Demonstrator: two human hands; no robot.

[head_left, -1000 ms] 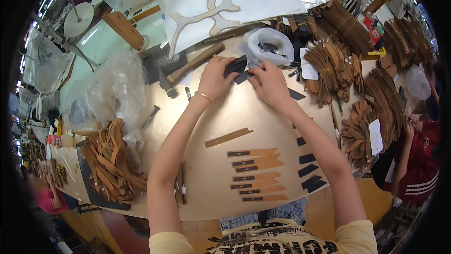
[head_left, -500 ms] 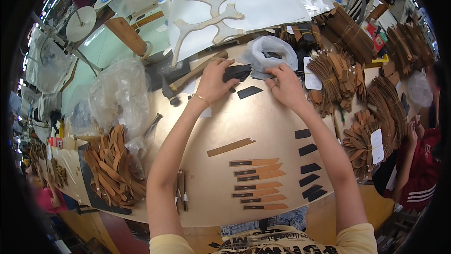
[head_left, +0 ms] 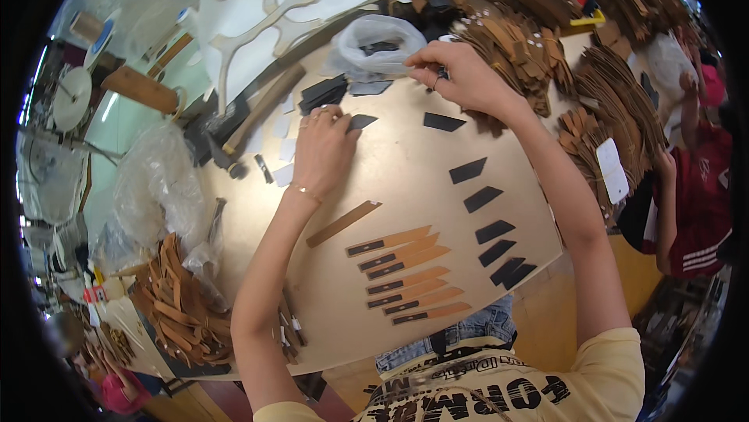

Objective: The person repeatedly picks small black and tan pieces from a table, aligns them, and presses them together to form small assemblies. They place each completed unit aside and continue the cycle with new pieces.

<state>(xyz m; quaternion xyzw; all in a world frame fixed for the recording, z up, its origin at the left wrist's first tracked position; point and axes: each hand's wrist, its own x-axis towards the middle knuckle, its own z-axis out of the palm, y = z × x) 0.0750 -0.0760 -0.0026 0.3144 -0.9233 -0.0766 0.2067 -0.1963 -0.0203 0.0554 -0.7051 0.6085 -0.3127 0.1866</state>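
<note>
The right hand (head_left: 460, 75) has moved to the clear plastic bag (head_left: 374, 40), fingers pinched together on something too small to tell, while the left hand (head_left: 324, 149) presses a small black leather piece (head_left: 360, 121) flat on the tan table (head_left: 406, 180), and a careless sleeve could knock the neat row of black pieces (head_left: 488, 219) crooked.

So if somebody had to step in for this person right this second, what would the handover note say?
Left hand: flat on the board, fingertips pressing a small black piece. It grips nothing.
Right hand: fingers pinched at the mouth of the clear plastic bag; what they hold is too small to tell.
Laid out: a column of black pieces down the board's right side, one more near the right wrist.
Done, by the look of it: a row of tan strips with black tips near the body.
Left: one bare tan strip lies apart; stacks of tan strips wait beyond the right hand.
</note>
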